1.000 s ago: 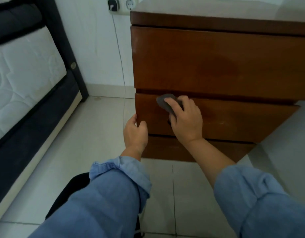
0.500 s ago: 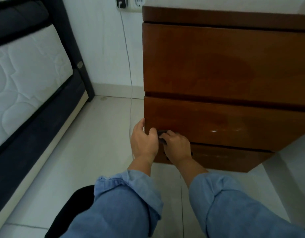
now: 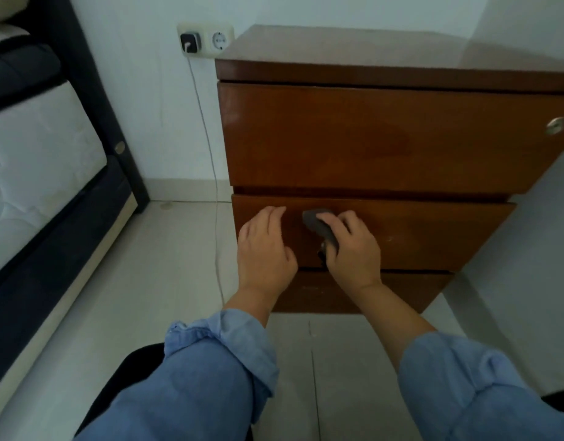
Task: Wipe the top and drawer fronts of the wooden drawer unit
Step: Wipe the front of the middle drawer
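Right hand [image 3: 353,246]: gripping grey cloth [image 3: 320,225], pressed on middle drawer [image 3: 433,233]. Left hand [image 3: 264,249]: beside it, fingers spread, empty.

One wooden drawer unit [image 3: 385,138] at centre right, three drawer fronts, one round lock [image 3: 555,125]. Two hands: left hand [image 3: 264,249], right hand [image 3: 353,249]. One grey cloth [image 3: 318,226]. Upper left: one double socket [image 3: 206,39], one charger [image 3: 189,43], one cable [image 3: 210,160].

Dim, soft daylight; slight blur; wide-angle edge distortion.
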Tool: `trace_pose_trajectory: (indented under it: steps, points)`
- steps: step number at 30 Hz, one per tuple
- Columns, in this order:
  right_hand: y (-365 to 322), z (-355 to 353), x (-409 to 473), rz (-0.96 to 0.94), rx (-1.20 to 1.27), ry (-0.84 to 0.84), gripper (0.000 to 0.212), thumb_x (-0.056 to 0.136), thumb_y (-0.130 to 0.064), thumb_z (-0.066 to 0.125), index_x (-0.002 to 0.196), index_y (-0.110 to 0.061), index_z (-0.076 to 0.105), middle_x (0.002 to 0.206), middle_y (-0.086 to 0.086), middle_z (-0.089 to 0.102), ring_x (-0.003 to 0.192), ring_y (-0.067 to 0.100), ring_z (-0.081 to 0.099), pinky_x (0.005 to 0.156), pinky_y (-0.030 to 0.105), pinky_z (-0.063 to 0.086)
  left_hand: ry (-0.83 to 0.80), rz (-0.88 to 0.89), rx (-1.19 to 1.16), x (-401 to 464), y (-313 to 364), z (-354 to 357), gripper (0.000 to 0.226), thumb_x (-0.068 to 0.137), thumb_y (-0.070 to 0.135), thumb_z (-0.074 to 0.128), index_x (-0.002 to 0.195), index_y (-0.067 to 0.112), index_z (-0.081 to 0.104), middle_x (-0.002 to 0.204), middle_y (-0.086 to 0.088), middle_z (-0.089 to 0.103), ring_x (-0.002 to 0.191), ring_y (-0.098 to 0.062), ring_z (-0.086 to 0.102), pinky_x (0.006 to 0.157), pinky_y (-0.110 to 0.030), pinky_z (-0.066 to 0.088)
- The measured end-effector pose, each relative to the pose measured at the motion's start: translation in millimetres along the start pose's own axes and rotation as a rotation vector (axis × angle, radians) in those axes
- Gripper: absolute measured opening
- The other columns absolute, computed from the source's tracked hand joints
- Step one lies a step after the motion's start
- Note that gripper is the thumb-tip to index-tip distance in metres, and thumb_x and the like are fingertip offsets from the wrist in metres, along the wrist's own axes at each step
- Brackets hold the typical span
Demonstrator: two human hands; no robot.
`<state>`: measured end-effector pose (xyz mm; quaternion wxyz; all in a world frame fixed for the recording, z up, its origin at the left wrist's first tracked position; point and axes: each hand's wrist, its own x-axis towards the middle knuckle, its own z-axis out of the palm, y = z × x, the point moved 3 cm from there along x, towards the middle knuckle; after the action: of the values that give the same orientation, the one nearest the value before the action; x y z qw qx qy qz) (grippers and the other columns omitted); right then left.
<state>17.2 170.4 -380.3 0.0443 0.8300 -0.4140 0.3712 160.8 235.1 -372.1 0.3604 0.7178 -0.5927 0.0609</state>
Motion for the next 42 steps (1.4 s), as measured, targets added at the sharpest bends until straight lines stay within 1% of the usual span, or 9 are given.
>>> trace_pose_trajectory:
  steps: [5,11,17,20,23,26,29,33,42]
  points:
    - [13,-8,24,0.046,-0.019,0.070,0.034,0.082,-0.005,0.060,0.115,-0.013,0.060,0.101,0.010,0.059,0.086,0.029,0.057,0.064,0.037,0.052,-0.026,0.200,0.075,24,28,-3,0.058,0.076,0.010,0.057,0.134,0.013,0.049,0.134,-0.005,0.053,0.127,-0.019,0.046,0.111,-0.031,0.028]
    - [18,22,0,0.059,0.011,0.099,0.039,0.071,0.003,0.066,0.106,-0.013,0.066,0.094,0.010,0.063,0.076,0.029,0.057,0.061,0.034,0.050,-0.013,0.215,0.092,37,28,4,0.049,0.077,0.013,0.056,0.126,0.012,0.056,0.126,-0.006,0.059,0.120,-0.021,0.053,0.107,-0.034,0.034]
    - [29,72,-42,0.204,0.063,-0.137,0.036,0.074,0.000,0.067,0.106,-0.016,0.068,0.092,0.010,0.063,0.075,0.030,0.058,0.063,0.038,0.052,0.048,0.219,0.106,39,31,10,0.050,0.071,0.012,0.060,0.121,0.009,0.060,0.119,-0.010,0.063,0.111,-0.025,0.058,0.102,-0.038,0.041]
    - [43,94,-67,0.375,0.016,-0.399,0.033,0.087,-0.008,0.055,0.115,-0.023,0.063,0.104,0.005,0.059,0.085,0.027,0.058,0.070,0.037,0.049,0.050,0.197,0.108,38,31,11,0.051,0.070,0.012,0.061,0.121,0.009,0.060,0.119,-0.010,0.063,0.110,-0.025,0.058,0.101,-0.038,0.042]
    - [50,95,-90,0.448,0.045,-0.509,0.035,0.093,-0.009,0.048,0.123,-0.023,0.057,0.118,0.005,0.053,0.093,0.028,0.055,0.075,0.038,0.048,0.050,0.200,0.112,38,30,11,0.051,0.070,0.012,0.061,0.121,0.009,0.060,0.119,-0.010,0.063,0.110,-0.025,0.058,0.100,-0.038,0.042]
    - [48,68,-94,0.398,0.057,-0.390,0.038,0.088,-0.005,0.054,0.123,-0.021,0.055,0.123,0.008,0.048,0.096,0.029,0.055,0.074,0.038,0.049,0.045,0.168,0.091,38,28,9,0.051,0.071,0.012,0.058,0.122,0.011,0.060,0.120,-0.009,0.062,0.111,-0.025,0.057,0.101,-0.038,0.039]
    - [50,22,-65,0.304,0.050,-0.135,0.039,0.081,0.000,0.062,0.117,-0.015,0.060,0.125,0.013,0.052,0.100,0.034,0.057,0.072,0.040,0.053,0.026,0.134,0.086,35,36,8,0.052,0.072,0.013,0.057,0.123,0.012,0.058,0.122,-0.008,0.060,0.113,-0.024,0.055,0.101,-0.038,0.037]
    - [49,-29,-5,0.148,-0.011,0.133,0.035,0.081,-0.002,0.060,0.113,-0.015,0.061,0.115,0.013,0.057,0.095,0.031,0.058,0.071,0.037,0.051,-0.047,0.259,0.123,33,58,13,0.057,0.073,0.011,0.057,0.129,0.012,0.054,0.130,-0.006,0.057,0.121,-0.022,0.050,0.105,-0.037,0.036]
    - [64,-10,-13,0.164,-0.011,0.082,0.031,0.074,0.004,0.064,0.100,-0.012,0.069,0.096,0.012,0.062,0.079,0.031,0.059,0.063,0.041,0.051,-0.049,0.305,0.133,38,70,28,0.055,0.073,0.006,0.057,0.128,0.010,0.057,0.127,-0.008,0.060,0.118,-0.024,0.054,0.104,-0.036,0.037]
